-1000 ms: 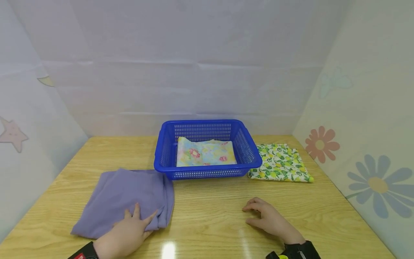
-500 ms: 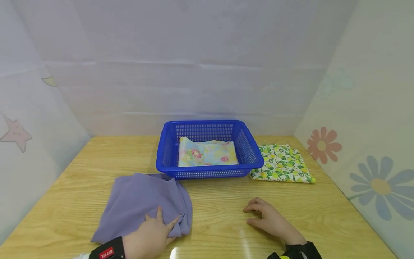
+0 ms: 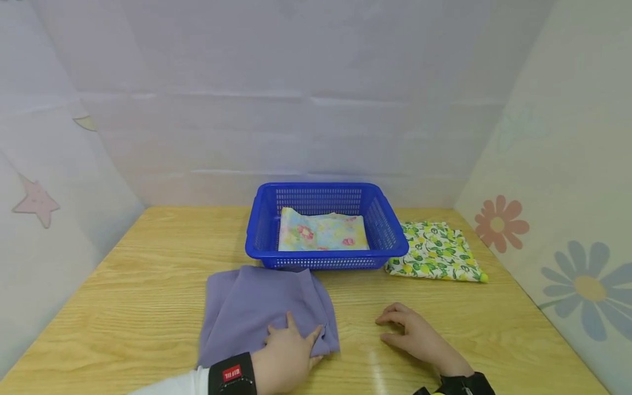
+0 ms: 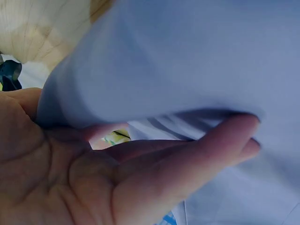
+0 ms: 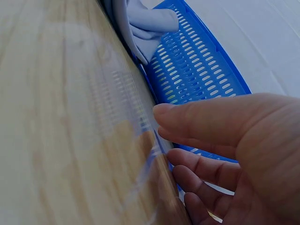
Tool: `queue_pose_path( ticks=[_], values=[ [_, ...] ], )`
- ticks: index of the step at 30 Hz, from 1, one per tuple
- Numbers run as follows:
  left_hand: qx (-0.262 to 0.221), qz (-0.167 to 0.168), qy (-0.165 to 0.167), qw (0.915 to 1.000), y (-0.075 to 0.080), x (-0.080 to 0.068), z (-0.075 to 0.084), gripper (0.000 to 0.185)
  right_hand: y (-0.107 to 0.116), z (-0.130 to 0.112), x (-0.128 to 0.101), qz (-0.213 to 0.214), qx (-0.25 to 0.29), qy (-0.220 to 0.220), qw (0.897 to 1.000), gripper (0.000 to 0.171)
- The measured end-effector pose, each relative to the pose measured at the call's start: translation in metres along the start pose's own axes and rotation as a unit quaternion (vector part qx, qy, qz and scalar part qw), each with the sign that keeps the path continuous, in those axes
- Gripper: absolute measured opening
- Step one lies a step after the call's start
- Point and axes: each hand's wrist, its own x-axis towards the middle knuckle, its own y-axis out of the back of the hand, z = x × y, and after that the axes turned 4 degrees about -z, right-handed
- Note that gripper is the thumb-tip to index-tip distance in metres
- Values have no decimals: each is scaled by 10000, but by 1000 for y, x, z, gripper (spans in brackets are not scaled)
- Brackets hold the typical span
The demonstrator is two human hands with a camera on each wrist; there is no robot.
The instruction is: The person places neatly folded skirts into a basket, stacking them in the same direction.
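Observation:
In the head view a folded purple cloth [image 3: 261, 307] lies on the table before the basket. My left hand [image 3: 283, 356] is on its near right part, fingers spread over the top, holding the edge between thumb and fingers. The left wrist view shows the cloth [image 4: 187, 56] bulging over the palm, with fingers [image 4: 197, 164] against it; the thumb is mostly hidden. My right hand [image 3: 415, 337] rests on the table to the right, loosely curled around nothing. The right wrist view shows its fingers [image 5: 201, 164] apart from the cloth [image 5: 145, 21].
A blue plastic basket [image 3: 326, 255] stands at the back middle, holding a folded floral cloth [image 3: 323, 231]. Beside it on the right lies a folded lemon-print cloth [image 3: 436, 252]. White sheets [image 3: 306, 109] rise behind and at both sides of the wooden table [image 3: 123, 307].
My left hand has drawn the purple cloth to the right, toward the middle of the table before the basket. My right hand has stayed in place. The whole view has shifted slightly.

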Motion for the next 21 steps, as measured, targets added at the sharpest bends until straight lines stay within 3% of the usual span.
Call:
queue_pose_path(
  ticks=[9, 21],
  values=[
    [209, 84, -188, 9996, -6, 9, 28, 55, 0, -1, 0, 51, 112, 140, 9998, 20],
    [197, -213, -558, 9980, 0, 17, 60, 55, -2, 3, -1, 123, 294, 168, 9994, 18]
  ],
)
